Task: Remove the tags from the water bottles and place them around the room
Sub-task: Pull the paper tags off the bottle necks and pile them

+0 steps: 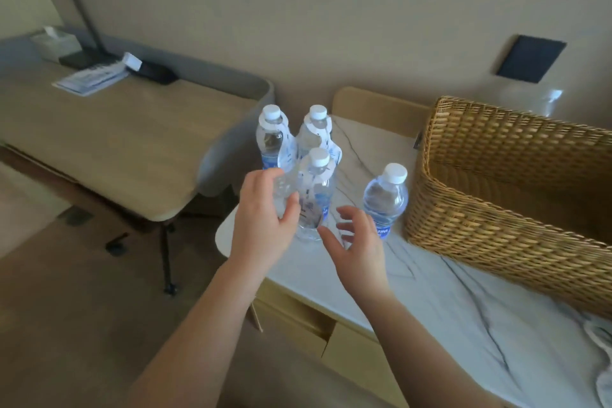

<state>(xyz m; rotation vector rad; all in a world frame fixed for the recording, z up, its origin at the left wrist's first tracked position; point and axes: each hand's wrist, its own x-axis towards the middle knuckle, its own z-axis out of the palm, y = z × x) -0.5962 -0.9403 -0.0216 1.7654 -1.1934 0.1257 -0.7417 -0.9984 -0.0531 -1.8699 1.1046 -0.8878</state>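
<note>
Several clear water bottles with white caps stand on a white marble counter (430, 281). Three of them cluster at its left end, each with a white paper tag hung round the neck: a far left bottle (271, 139), a far middle bottle (314, 132) and a near bottle (316, 195). A fourth bottle (385, 200) stands apart to the right with no tag on its neck. My left hand (261, 219) grips the near bottle from its left side. My right hand (356, 242) hovers just right of that bottle, fingers spread and holding nothing.
A large wicker basket (516, 189) fills the counter's right side, close to the untagged bottle. A wooden desk (109, 139) with a lamp, a tissue box and papers stands to the left across a gap of floor. Drawers sit under the counter.
</note>
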